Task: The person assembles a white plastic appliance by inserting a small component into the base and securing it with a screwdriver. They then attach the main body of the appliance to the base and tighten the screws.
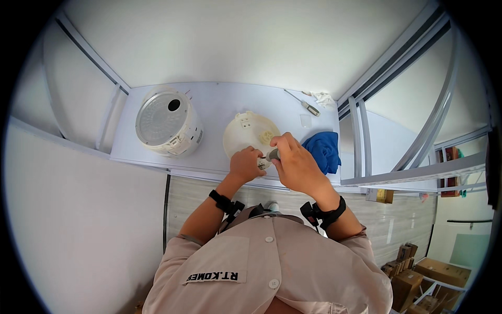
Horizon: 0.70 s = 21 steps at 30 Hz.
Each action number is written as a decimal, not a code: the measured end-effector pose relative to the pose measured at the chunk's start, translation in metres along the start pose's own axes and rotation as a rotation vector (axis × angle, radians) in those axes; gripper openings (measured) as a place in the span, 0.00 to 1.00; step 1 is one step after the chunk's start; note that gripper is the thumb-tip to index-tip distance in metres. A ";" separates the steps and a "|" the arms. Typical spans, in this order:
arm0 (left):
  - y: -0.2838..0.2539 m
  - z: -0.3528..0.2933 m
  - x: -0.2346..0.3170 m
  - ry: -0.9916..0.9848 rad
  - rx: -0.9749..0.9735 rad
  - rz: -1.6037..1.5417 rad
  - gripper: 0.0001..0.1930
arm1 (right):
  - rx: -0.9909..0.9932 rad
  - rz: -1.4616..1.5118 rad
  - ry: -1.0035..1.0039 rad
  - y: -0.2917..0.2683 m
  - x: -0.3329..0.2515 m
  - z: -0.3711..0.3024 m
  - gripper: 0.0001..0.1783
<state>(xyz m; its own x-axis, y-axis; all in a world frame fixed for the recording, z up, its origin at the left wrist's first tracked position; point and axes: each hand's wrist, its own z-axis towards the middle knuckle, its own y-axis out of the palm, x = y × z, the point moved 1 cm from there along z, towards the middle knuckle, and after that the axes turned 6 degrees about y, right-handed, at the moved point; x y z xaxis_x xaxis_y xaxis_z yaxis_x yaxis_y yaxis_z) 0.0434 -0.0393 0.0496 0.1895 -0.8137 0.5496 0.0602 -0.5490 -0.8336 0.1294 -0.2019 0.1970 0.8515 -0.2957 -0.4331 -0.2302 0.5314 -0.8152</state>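
Observation:
A round off-white plastic cover (235, 135) lies on the table in front of me, with a hinge-like tab at its far edge and a pale yellow round piece (265, 137) on its right side. My left hand (246, 165) is closed at the cover's near edge, its fingertips gripping beside a small white fitting (263, 164). Wrapped round the grey handle of a screwdriver (273, 154), my right hand (300, 166) points the tool leftward at the left fingertips. The screwdriver's tip is mostly hidden between the hands.
On the left stands a white cylindrical appliance (164, 123) with a grey top. A blue cloth (323, 150) lies right of my right hand. Farther back are another screwdriver (311, 108), a small clear piece (306, 121) and crumpled white tissue (324, 99). Frame bars (361, 141) rise at the right.

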 end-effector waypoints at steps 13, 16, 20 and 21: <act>0.005 0.000 -0.002 0.007 0.009 -0.002 0.28 | 0.126 -0.075 -0.031 0.005 -0.006 0.004 0.19; 0.003 0.000 -0.001 0.020 0.002 -0.003 0.28 | -0.149 -0.230 0.338 0.004 -0.012 0.011 0.20; 0.005 -0.002 -0.004 0.011 0.024 -0.002 0.28 | -0.364 -0.299 0.495 -0.012 -0.026 0.023 0.21; 0.006 -0.001 -0.003 0.018 0.029 -0.001 0.28 | -0.305 -0.285 0.415 -0.014 -0.027 0.022 0.21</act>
<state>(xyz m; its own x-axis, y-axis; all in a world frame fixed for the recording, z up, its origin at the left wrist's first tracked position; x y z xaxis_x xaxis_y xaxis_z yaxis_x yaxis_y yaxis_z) 0.0418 -0.0405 0.0430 0.1719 -0.8164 0.5512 0.0891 -0.5444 -0.8341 0.1199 -0.1841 0.2287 0.6580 -0.7120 -0.2452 -0.1969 0.1515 -0.9686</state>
